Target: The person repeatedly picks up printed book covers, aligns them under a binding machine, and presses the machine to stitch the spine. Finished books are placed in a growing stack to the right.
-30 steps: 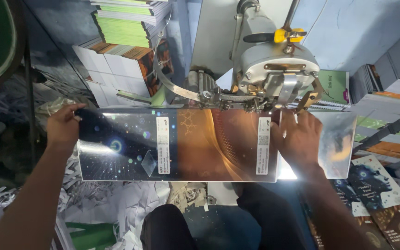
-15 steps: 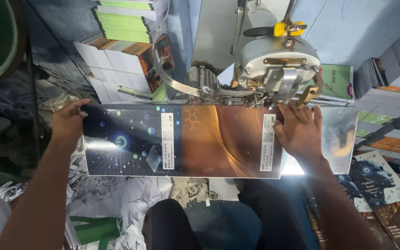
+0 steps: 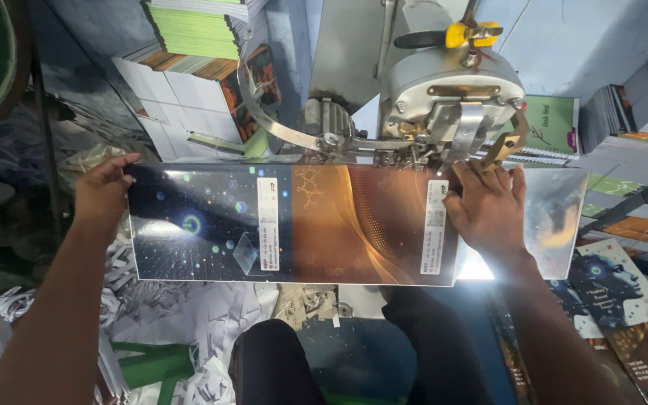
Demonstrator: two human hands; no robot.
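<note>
Glossy printed covers (image 3: 294,221), a long sheet with a dark starry half and an orange half, lie flat under the grey machine head (image 3: 451,82) at the middle of our view. Our left hand (image 3: 103,195) grips the sheet's left edge, fingers curled over its top corner. Our right hand (image 3: 485,206) lies open and flat on the sheet's right end, fingertips just beside the metal parts under the machine head. A second shiny sheet (image 3: 556,217) juts out to the right, beneath that hand.

We judge the main risk to be those fingertips: they sit very near the working parts, and a small slide forward could put them underneath. The sheet could also skew, since one hand clamps an edge while the other only presses; uneven pressure would pull its top edge out of line with the head. The slick surface makes slipping likelier. Paper scraps (image 3: 181,300) litter the floor below, and book stacks (image 3: 196,30) stand behind.
</note>
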